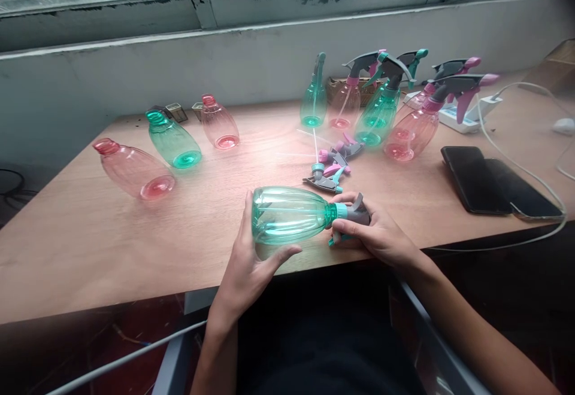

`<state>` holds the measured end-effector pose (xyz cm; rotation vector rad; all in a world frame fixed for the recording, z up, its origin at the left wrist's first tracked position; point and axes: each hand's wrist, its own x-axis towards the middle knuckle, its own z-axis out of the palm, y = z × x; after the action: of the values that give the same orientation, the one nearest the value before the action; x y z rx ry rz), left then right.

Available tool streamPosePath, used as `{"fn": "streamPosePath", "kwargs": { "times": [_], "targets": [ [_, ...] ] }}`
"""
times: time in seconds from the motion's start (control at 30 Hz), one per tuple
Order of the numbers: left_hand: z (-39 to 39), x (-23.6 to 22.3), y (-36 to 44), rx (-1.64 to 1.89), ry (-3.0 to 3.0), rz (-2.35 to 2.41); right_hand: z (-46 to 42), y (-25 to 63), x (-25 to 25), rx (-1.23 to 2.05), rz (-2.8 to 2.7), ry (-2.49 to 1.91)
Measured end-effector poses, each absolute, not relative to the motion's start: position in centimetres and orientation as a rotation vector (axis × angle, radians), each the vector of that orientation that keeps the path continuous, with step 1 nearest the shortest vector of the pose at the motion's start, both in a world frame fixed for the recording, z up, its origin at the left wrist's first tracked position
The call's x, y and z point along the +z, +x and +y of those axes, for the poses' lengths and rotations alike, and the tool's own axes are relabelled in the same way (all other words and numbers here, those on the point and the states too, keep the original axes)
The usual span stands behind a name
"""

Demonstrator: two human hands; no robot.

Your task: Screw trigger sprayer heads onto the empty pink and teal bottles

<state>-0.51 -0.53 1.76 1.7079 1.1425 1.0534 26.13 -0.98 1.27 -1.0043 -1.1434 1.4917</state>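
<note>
A clear green spray bottle (290,215) lies on its side between my hands, above the table's front edge. My left hand (251,263) cups its base, the thumb stretched along the near side. On the grey and teal spray head (354,212) at the bottle's neck, the fingers of my right hand (372,227) are closed. A thin tube shows inside the bottle. Just beyond it lie loose spray heads, a teal and grey one (323,179) and pink and grey ones (339,155), with their tubes.
At the left stand headless bottles: pink (135,170), green (174,140) and another pink (219,122). Several bottles with spray heads, such as a pink one (411,131), stand at the back right. Two phones (471,179), a power strip (471,114) and a white cable (516,161) lie right.
</note>
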Motion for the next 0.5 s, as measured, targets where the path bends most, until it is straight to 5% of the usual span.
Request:
{"fn": "streamPosePath", "kwargs": {
  "times": [0.5],
  "targets": [
    [-0.41,1.37,-0.50,1.086,1.781,1.197,-1.08,26.01,1.33,1.501,-1.114,-0.927]
  ]
}}
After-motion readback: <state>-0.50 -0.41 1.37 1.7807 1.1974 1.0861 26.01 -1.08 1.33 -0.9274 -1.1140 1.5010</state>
